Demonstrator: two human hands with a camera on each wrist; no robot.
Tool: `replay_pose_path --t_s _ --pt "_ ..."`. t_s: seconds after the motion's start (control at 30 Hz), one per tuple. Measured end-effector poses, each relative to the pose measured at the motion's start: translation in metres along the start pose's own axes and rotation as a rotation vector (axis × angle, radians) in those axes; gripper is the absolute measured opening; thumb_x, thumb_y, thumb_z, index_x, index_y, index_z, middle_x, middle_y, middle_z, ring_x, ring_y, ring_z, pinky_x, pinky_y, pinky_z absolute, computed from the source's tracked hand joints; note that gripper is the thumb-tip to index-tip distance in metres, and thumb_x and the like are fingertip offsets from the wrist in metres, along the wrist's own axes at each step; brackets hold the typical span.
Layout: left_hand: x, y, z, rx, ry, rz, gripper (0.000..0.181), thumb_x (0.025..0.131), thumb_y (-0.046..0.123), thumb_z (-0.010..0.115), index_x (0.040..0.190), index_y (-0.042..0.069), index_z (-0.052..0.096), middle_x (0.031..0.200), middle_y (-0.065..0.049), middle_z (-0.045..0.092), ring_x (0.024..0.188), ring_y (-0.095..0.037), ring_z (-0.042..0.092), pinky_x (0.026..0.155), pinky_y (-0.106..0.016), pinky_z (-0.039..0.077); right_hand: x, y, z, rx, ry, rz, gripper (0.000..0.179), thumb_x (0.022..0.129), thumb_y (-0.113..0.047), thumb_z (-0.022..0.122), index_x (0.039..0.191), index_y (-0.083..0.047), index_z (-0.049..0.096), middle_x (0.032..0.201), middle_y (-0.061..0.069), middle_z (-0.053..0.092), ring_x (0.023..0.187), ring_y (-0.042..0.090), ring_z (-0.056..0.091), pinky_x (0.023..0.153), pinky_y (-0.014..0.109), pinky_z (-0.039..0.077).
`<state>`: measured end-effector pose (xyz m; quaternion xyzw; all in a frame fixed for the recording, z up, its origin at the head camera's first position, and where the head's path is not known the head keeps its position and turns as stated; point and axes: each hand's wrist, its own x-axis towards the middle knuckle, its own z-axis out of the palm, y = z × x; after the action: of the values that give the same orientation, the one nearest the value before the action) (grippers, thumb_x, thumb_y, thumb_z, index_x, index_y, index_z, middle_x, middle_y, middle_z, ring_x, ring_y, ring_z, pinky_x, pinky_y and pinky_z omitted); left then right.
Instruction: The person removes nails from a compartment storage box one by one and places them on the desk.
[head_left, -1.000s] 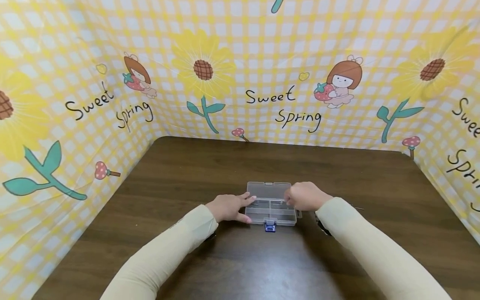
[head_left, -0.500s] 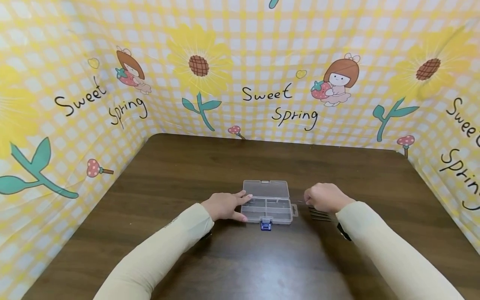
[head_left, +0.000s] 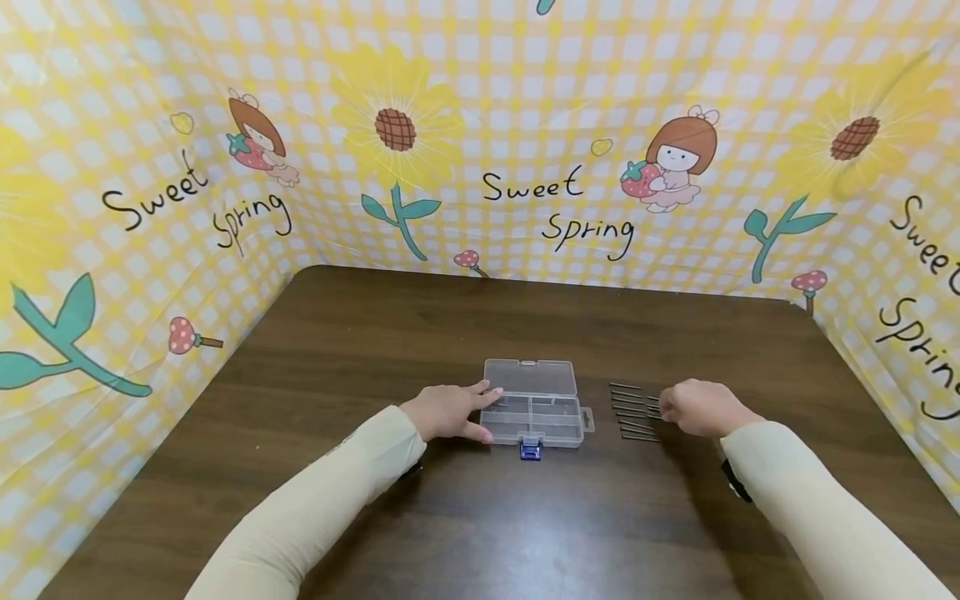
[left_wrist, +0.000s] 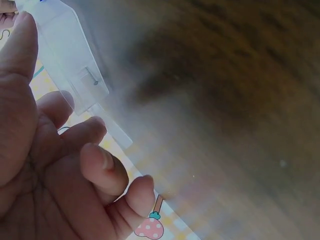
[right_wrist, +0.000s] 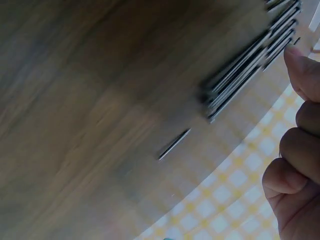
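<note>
A clear plastic compartment box (head_left: 529,417) lies on the table with its lid (head_left: 529,378) raised back. A nail (left_wrist: 91,76) shows inside it in the left wrist view. My left hand (head_left: 442,411) rests against the box's left side, thumb at the front corner and fingers near the hinge. To the right of the box, several nails (head_left: 630,407) lie roughly parallel. My right hand (head_left: 697,406) is at the right end of these nails, fingers curled, thumb and index finger pinching a nail that is mostly hidden by the fingers.
A blue latch (head_left: 531,451) hangs at the box's front, and a hanging tab (head_left: 588,419) sticks out on its right. One single nail (right_wrist: 174,144) lies apart from the group in the right wrist view. Yellow checked cloth (head_left: 525,108) walls in the dark wooden table (head_left: 405,325).
My right hand has moved right from the box's back right compartment to the far end of the row of nails, uncovering them. The left hand has stayed at the box.
</note>
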<state>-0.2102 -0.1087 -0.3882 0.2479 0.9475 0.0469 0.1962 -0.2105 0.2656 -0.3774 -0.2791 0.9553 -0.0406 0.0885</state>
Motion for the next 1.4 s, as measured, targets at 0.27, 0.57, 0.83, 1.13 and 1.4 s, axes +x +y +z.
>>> replay_pose_path --t_s 0.27,0.57,0.83,1.13,1.4 --pt "0.000 0.000 0.001 -0.015 -0.002 0.009 0.078 0.084 0.049 0.065 0.151 0.024 0.033 0.155 -0.003 0.028 0.131 -0.028 0.044 0.095 -0.045 0.042 -0.019 0.020 -0.005 0.013 -0.029 0.062 0.013 0.084 -0.001 0.061 0.078 -0.012 0.066 0.075 -0.004 0.060 0.066 0.011 0.049 0.059 0.036 0.044" --pt "-0.002 0.000 0.000 -0.002 0.010 0.014 0.078 0.084 0.050 0.065 0.151 0.024 0.033 0.155 -0.004 0.029 0.129 -0.028 0.046 0.091 -0.043 0.045 -0.031 0.038 -0.009 0.002 -0.031 0.097 0.014 0.083 0.000 0.060 0.075 -0.012 0.063 0.072 -0.004 0.056 0.063 0.012 0.044 0.056 0.035 0.040" --pt "-0.003 0.000 0.001 -0.007 0.026 0.021 0.078 0.083 0.049 0.066 0.150 0.023 0.036 0.154 -0.005 0.031 0.129 -0.028 0.047 0.094 -0.043 0.044 -0.040 0.052 -0.005 0.002 -0.023 0.118 0.021 0.081 0.002 0.056 0.069 -0.014 0.054 0.067 -0.006 0.047 0.061 0.011 0.040 0.055 0.033 0.034" --pt "-0.003 0.000 0.002 0.008 0.028 0.013 0.078 0.083 0.050 0.066 0.150 0.024 0.035 0.154 -0.004 0.031 0.128 -0.027 0.047 0.091 -0.043 0.045 -0.041 0.054 0.002 -0.024 -0.028 0.123 0.017 0.081 0.003 0.059 0.072 -0.012 0.059 0.071 -0.004 0.053 0.063 0.013 0.043 0.056 0.034 0.038" --pt "-0.002 0.000 0.003 0.012 0.032 0.010 0.078 0.083 0.050 0.066 0.150 0.024 0.036 0.154 -0.004 0.031 0.129 -0.025 0.047 0.093 -0.043 0.044 -0.038 0.051 0.007 -0.014 -0.030 0.116 0.021 0.081 0.003 0.061 0.069 -0.014 0.055 0.068 -0.005 0.048 0.061 0.012 0.041 0.055 0.033 0.036"
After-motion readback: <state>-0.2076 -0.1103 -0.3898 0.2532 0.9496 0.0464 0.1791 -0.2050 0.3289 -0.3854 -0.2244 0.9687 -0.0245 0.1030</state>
